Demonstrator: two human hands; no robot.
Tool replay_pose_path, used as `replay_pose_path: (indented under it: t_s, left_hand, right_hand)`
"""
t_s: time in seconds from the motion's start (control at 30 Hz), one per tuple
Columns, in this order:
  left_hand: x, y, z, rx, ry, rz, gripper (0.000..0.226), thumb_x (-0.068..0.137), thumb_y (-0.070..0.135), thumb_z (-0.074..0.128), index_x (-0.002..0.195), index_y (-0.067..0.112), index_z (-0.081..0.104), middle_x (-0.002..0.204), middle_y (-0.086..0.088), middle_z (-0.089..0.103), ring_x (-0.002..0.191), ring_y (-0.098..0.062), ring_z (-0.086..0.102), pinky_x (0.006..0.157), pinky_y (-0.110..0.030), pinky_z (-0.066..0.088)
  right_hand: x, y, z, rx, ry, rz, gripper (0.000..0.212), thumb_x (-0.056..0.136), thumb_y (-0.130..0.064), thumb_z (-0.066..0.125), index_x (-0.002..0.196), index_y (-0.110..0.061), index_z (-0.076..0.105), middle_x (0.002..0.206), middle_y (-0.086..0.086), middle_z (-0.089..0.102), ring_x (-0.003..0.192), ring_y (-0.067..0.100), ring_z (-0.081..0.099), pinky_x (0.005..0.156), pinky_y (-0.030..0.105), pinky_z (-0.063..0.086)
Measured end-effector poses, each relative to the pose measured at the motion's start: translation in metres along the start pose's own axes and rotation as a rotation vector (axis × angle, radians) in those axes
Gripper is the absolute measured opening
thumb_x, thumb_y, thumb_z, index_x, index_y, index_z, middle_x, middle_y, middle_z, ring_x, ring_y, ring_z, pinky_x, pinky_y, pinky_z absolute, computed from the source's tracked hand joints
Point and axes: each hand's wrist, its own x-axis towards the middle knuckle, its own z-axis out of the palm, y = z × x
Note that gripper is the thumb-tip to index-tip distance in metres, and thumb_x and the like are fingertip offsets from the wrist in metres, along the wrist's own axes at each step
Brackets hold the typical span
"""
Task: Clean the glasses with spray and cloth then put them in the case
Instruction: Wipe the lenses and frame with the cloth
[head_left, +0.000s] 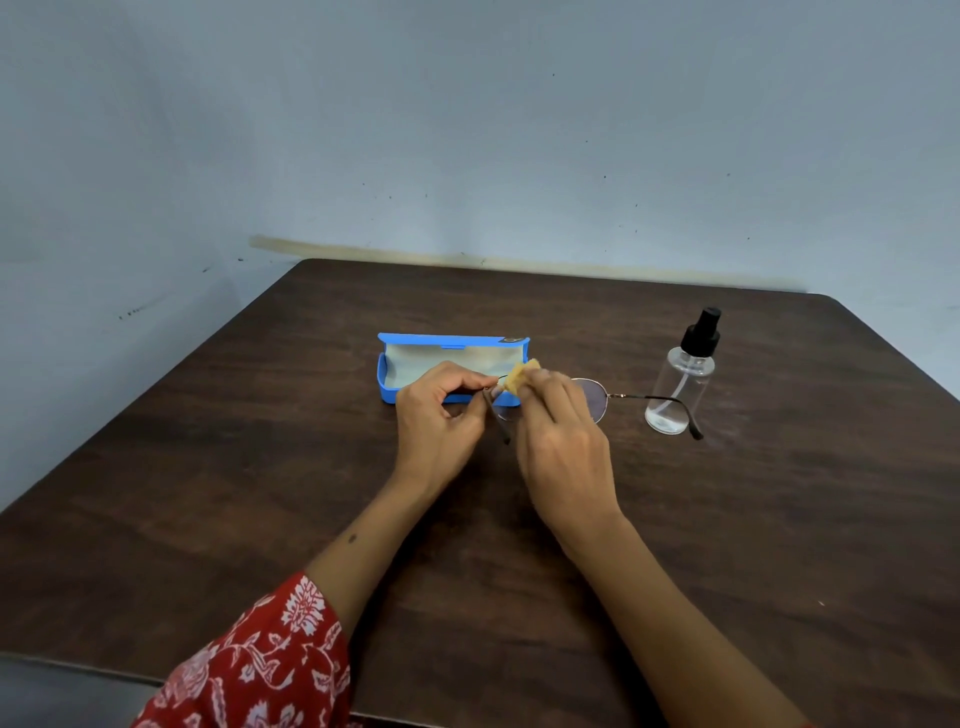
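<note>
The left hand (441, 415) is pinching the glasses (592, 405) at the left hinge, thumb and fingertips curled round the frame where the left temple arm is folding down toward the near edge of the table (208, 467). The right hand (563, 447) is gripping a small yellow cloth (519, 378), fingers curled round it, and is pressing it against the left lens; the right lens is showing just past the knuckles, with the right temple arm stretching out toward the right edge. The glasses are being held a little above the middle of the table, in front of the open blue case (410, 364), which is lying toward the far edge with its pale lining showing. A clear spray bottle (680, 384) with a black nozzle is standing upright near the far right corner, behind the tip of the right temple arm. A red patterned sleeve (260, 660) is covering the left upper forearm at the near edge.
</note>
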Motion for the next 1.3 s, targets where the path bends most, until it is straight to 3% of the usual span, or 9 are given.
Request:
replay_pose_path:
  t_s: [0.1, 0.27, 0.47, 0.67, 0.83, 1.03, 1.2, 1.3]
  left_hand:
    - [-0.001, 0.000, -0.001, 0.006, -0.006, 0.017, 0.008, 0.076, 0.003, 0.074, 0.080, 0.010, 0.073, 0.076, 0.006, 0.068, 0.076, -0.008, 0.065, 0.067, -0.015, 0.051]
    - [0.000, -0.002, -0.001, -0.005, 0.009, -0.003, 0.008, 0.076, 0.002, 0.073, 0.079, 0.009, 0.073, 0.077, 0.006, 0.068, 0.076, -0.007, 0.066, 0.068, -0.020, 0.053]
    - [0.000, 0.001, -0.001, 0.013, 0.000, 0.022, 0.011, 0.075, 0.000, 0.073, 0.081, 0.009, 0.073, 0.076, 0.008, 0.067, 0.077, -0.007, 0.065, 0.071, -0.017, 0.052]
    - [-0.001, 0.000, -0.001, 0.000, 0.012, 0.012, 0.009, 0.075, 0.002, 0.074, 0.080, 0.009, 0.072, 0.076, 0.011, 0.066, 0.077, -0.005, 0.065, 0.069, -0.015, 0.051]
    - [-0.001, 0.002, -0.001, 0.005, 0.004, 0.033, 0.011, 0.075, 0.000, 0.073, 0.081, 0.009, 0.073, 0.076, 0.010, 0.066, 0.077, -0.006, 0.065, 0.070, -0.012, 0.050]
    - [0.001, 0.000, -0.001, 0.002, 0.010, 0.019, 0.009, 0.075, 0.000, 0.073, 0.081, 0.007, 0.072, 0.077, 0.004, 0.067, 0.078, -0.007, 0.065, 0.070, -0.015, 0.051]
    - [-0.002, 0.000, 0.000, -0.011, 0.006, 0.027, 0.010, 0.075, 0.001, 0.073, 0.079, 0.010, 0.073, 0.076, 0.010, 0.066, 0.075, -0.007, 0.065, 0.069, -0.016, 0.051]
    - [-0.002, -0.001, 0.000, -0.011, 0.004, 0.013, 0.011, 0.076, 0.000, 0.072, 0.079, 0.011, 0.073, 0.076, 0.011, 0.066, 0.075, -0.006, 0.065, 0.066, -0.016, 0.051]
  right_hand:
    - [0.001, 0.001, 0.001, 0.003, 0.001, 0.004, 0.024, 0.080, 0.000, 0.052, 0.099, 0.004, 0.067, 0.105, 0.014, 0.065, 0.105, 0.022, 0.052, 0.084, 0.028, 0.048]
    - [-0.008, -0.009, -0.005, 0.056, -0.048, -0.070, 0.028, 0.076, -0.006, 0.045, 0.088, 0.000, 0.069, 0.088, 0.008, 0.066, 0.082, 0.026, 0.061, 0.069, 0.031, 0.051]
    - [0.001, -0.001, 0.000, -0.010, -0.036, 0.008, 0.025, 0.079, 0.002, 0.056, 0.100, 0.004, 0.067, 0.105, 0.013, 0.065, 0.102, 0.025, 0.059, 0.082, 0.026, 0.048]
    - [-0.007, -0.009, -0.006, 0.045, -0.070, -0.061, 0.029, 0.077, -0.005, 0.044, 0.091, 0.000, 0.069, 0.090, 0.009, 0.066, 0.085, 0.026, 0.061, 0.069, 0.030, 0.052]
    - [0.002, -0.001, -0.001, -0.007, -0.021, 0.012, 0.023, 0.077, 0.003, 0.060, 0.099, 0.004, 0.067, 0.103, 0.014, 0.065, 0.102, 0.025, 0.057, 0.083, 0.027, 0.048]
    - [-0.006, -0.009, -0.005, 0.055, -0.053, -0.067, 0.030, 0.076, -0.006, 0.042, 0.088, 0.000, 0.069, 0.087, 0.009, 0.065, 0.085, 0.024, 0.057, 0.069, 0.029, 0.050]
    - [0.002, 0.001, -0.001, 0.010, 0.007, -0.001, 0.020, 0.077, 0.003, 0.060, 0.096, 0.004, 0.068, 0.102, 0.014, 0.065, 0.103, 0.022, 0.050, 0.085, 0.028, 0.046]
    - [-0.002, -0.002, -0.001, 0.025, 0.000, -0.019, 0.023, 0.079, -0.001, 0.052, 0.096, 0.003, 0.068, 0.099, 0.012, 0.066, 0.099, 0.023, 0.053, 0.082, 0.028, 0.048]
